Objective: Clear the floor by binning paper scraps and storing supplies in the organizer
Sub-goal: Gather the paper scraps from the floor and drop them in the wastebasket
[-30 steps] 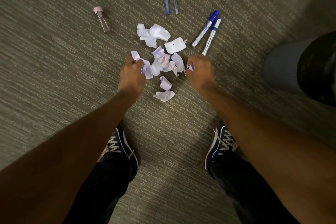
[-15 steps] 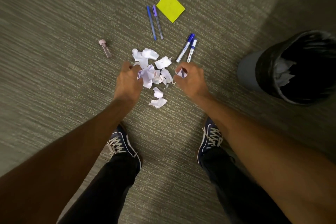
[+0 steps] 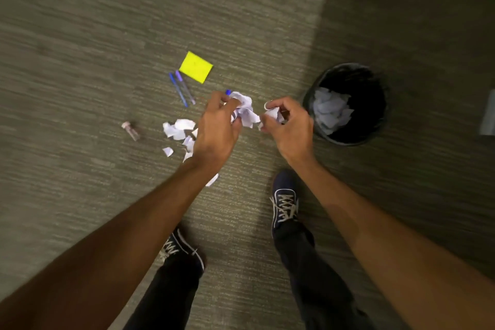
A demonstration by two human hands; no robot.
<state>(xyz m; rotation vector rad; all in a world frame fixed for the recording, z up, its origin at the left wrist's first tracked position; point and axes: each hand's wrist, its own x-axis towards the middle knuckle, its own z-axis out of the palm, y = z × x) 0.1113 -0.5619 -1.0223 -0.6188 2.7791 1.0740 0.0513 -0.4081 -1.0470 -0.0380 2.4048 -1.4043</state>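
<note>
Scraps (image 3: 245,111) bunched in left hand (image 3: 217,128), more pinched in right hand (image 3: 290,126); bin (image 3: 376,126) already holds some. Approx half the paper still on carpet, w/ pens (image 3: 182,88), sticky pad (image 3: 195,66), small tube (image 3: 131,131) untouched.

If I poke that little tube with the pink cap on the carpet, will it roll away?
Probably a little. The small clear tube with the pink cap looks round and lies on its side, so a sideways poke should roll it. The ribbed grey-green carpet would likely stop it soon. It looks small, so it is probably light.
</note>
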